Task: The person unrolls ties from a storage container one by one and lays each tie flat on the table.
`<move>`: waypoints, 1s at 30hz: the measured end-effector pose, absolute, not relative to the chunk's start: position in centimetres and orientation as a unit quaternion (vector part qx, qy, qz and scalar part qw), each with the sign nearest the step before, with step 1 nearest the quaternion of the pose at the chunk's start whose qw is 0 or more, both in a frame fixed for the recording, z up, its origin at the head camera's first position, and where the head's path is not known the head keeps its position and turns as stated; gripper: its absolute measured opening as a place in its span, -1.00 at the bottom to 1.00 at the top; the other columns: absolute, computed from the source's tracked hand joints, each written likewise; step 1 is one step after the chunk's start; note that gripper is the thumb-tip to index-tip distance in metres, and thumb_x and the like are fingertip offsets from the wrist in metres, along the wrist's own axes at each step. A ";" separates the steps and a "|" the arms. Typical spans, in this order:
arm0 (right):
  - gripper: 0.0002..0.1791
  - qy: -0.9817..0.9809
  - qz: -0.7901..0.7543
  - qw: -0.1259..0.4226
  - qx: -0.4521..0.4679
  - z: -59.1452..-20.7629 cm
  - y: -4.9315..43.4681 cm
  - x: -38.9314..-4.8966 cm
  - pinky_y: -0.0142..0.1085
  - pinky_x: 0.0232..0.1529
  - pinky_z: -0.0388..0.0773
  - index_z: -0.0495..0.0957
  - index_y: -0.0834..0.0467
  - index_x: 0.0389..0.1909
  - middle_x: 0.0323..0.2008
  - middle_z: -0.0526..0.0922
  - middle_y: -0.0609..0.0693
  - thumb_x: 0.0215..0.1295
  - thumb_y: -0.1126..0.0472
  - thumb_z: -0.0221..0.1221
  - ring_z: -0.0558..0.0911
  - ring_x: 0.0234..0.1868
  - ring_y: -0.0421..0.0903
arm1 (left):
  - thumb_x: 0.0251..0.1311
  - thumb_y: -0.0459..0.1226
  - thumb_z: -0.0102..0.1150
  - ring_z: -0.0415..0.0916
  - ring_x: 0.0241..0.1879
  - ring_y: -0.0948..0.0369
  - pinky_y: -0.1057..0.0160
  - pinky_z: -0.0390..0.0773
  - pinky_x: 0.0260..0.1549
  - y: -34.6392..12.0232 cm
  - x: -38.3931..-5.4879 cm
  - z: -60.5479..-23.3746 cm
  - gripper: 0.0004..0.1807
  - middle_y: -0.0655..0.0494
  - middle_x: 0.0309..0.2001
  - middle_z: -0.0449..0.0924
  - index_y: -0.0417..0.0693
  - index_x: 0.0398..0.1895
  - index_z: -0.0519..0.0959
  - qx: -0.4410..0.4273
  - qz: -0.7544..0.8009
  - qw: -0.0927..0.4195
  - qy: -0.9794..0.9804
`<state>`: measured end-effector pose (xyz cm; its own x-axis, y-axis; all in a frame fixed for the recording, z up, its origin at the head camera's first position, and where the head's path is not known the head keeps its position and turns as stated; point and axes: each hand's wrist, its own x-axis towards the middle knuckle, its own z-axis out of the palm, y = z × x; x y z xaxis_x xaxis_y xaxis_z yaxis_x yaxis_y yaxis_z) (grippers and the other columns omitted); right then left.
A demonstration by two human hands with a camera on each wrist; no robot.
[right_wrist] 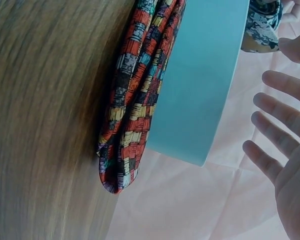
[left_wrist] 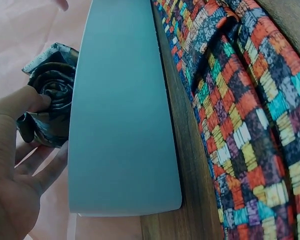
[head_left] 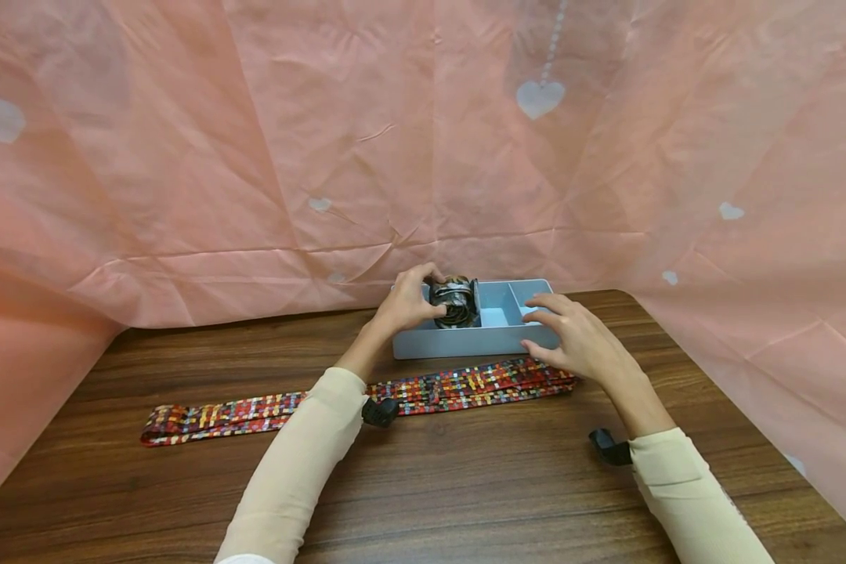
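A rolled-up dark scarf (head_left: 457, 302) with a black, grey and tan pattern sits at the left part of a pale blue divided box (head_left: 475, 343). My left hand (head_left: 406, 304) grips the roll from its left side. In the left wrist view, the thumb presses on the spiral end of the rolled scarf (left_wrist: 54, 95) and the other fingers reach round beneath it. Over the right end of the box, my right hand (head_left: 580, 337) has its fingers spread and holds nothing. Its fingers (right_wrist: 285, 112) appear apart from the box in the right wrist view.
A long folded scarf (head_left: 465, 389) in multicoloured checks lies across the wooden table (head_left: 479, 486), just in front of the box. Dividers separate the box's compartments. Pink cloth (head_left: 409, 141) with white hearts hangs behind and at both sides.
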<state>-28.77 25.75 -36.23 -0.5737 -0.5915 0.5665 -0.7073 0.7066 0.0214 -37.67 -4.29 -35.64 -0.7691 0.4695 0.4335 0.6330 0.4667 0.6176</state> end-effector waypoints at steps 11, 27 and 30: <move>-0.65 -0.880 0.107 0.278 0.369 -36.3 25.7 -28.8 0.17 0.01 0.58 0.73 0.25 -0.17 0.04 0.65 0.27 0.09 0.12 0.46 0.64 0.05 0.27 | 0.02 -0.47 0.44 0.57 0.10 -0.10 -0.09 0.52 0.20 -4.7 -37.6 -35.7 -0.59 -0.19 0.02 0.64 -0.31 -0.02 0.59 -0.322 -0.438 0.115 -0.832; -0.65 -0.880 0.107 0.278 0.370 -36.2 25.5 -28.8 0.17 0.02 0.58 0.73 0.26 -0.17 0.04 0.65 0.28 0.09 0.12 0.45 0.64 0.05 0.28 | -0.02 -0.51 0.39 0.54 0.10 -0.08 -0.01 0.63 -0.05 -5.6 -37.2 -36.0 -0.56 -0.18 0.02 0.62 -0.26 0.01 0.58 -0.288 -0.512 0.103 -0.802; -0.65 -0.879 0.108 0.280 0.371 -36.2 25.5 -28.9 0.17 0.02 0.58 0.73 0.26 -0.18 0.03 0.65 0.28 0.08 0.12 0.45 0.64 0.04 0.28 | -0.01 -0.51 0.40 0.55 0.07 -0.06 0.18 0.64 -0.27 -5.8 -37.1 -36.1 -0.56 -0.17 0.02 0.62 -0.25 0.02 0.58 -0.287 -0.515 0.102 -0.801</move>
<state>-28.87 25.49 -36.23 -0.5671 -0.5924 0.5723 -0.7129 0.7010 0.0191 -37.07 -5.80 -36.08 -0.8145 0.3540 0.4597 0.5651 0.3043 0.7669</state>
